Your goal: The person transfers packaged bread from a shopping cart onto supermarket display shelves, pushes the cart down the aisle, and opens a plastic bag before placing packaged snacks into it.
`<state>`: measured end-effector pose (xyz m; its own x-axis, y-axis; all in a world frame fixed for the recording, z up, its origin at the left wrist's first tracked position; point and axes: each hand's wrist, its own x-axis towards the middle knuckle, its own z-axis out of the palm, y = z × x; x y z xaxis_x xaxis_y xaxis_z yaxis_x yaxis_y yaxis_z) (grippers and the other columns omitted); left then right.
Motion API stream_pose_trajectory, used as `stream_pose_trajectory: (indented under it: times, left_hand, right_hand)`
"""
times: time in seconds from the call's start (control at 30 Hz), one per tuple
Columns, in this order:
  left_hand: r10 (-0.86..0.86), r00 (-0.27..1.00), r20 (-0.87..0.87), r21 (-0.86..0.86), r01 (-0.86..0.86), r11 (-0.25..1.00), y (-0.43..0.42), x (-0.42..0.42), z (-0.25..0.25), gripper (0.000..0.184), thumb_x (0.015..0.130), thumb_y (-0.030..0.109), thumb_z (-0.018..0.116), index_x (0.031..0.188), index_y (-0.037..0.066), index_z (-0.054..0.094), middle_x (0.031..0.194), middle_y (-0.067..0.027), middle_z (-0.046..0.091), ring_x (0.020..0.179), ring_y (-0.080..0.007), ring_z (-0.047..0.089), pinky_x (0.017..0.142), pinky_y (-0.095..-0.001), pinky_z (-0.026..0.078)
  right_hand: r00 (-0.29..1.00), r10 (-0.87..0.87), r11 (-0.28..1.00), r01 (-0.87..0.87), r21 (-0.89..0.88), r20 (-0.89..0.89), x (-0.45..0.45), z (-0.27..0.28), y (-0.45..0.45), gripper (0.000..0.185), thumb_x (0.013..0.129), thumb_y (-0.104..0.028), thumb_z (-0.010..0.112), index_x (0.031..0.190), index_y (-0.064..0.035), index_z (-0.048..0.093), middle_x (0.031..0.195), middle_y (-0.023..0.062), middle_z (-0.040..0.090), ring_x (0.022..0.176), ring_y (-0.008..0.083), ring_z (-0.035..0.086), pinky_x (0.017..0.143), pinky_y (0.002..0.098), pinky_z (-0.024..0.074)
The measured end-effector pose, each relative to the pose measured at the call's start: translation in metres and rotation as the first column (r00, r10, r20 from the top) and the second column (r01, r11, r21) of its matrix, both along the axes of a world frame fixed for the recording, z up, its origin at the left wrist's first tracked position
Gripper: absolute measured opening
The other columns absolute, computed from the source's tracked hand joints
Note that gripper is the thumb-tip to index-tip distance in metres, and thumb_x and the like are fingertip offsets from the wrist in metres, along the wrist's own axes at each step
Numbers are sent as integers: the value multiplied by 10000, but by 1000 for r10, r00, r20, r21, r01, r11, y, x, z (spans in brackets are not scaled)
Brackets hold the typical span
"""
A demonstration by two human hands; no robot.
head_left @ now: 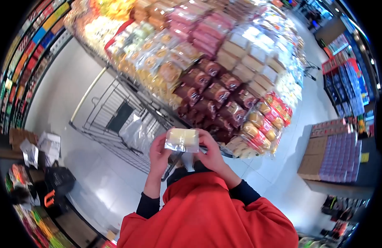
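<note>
A small clear plastic packet with pale yellow pieces inside (pixel 182 139) is held up between my two hands. My left hand (pixel 159 155) grips its left edge with bent fingers. On the right edge, my right hand (pixel 210 152) pinches the film in the same way. Just beyond the packet lie dark brown packages (pixel 215 93) on a large heaped display. Red and clear bags of round buns (pixel 261 128) are at its near right corner. Left of my hands stands a wire shopping cart (pixel 116 120), with a clear plastic bag (pixel 137 132) in it.
Stocked shelves (pixel 31 49) run along the far left. Stacked cartons (pixel 329 157) stand at the right, below another shelf display (pixel 344 82). A black bag-like object (pixel 59 180) is at the lower left. Tiled floor (pixel 93 173) shows around the cart.
</note>
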<state>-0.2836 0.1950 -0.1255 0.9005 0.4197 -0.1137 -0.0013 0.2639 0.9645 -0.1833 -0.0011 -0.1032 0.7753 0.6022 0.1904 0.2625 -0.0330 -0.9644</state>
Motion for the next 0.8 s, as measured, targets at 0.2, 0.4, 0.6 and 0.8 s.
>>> stream_pose_trajectory:
  times: [0.2,0.4,0.6,0.8]
  left_hand:
    - [-189,956,225,-29,201,979,-62,98,81,448,887,-99,629,1295,19,484,1244,-89,583,1178,-179,576,1019,-320,466]
    - [-414,877,243,147,389,910,-118,163,112,434,949,25,654,1334,17,454,1234,-89,562,1130,-167,583,984,-302,478]
    - [-487,831,268,486,320,814,-159,220,118,470,904,25,695,1340,-2,521,1297,-109,525,1145,-216,596,980,-321,503]
    - [-359,849,386,806,-121,580,-199,308,106,388,900,96,698,1250,-30,590,1185,-162,561,1050,-318,601,886,-370,496]
  right_hand:
    - [930,-346,931,325,167,124,31,59,-62,297,845,-9,746,1094,-36,587,1343,167,571,1190,235,591,971,359,492]
    - [799,-574,768,601,220,-179,63,85,-100,384,973,-126,656,1310,-15,506,1181,86,617,977,119,611,776,262,523]
    - [782,-525,744,613,265,-336,111,91,-150,385,1003,-194,630,1316,-13,499,1151,80,650,953,102,620,755,245,510]
    - [756,-642,760,650,27,-126,196,102,-190,526,975,-318,673,1337,32,520,1264,155,613,992,210,693,833,295,550]
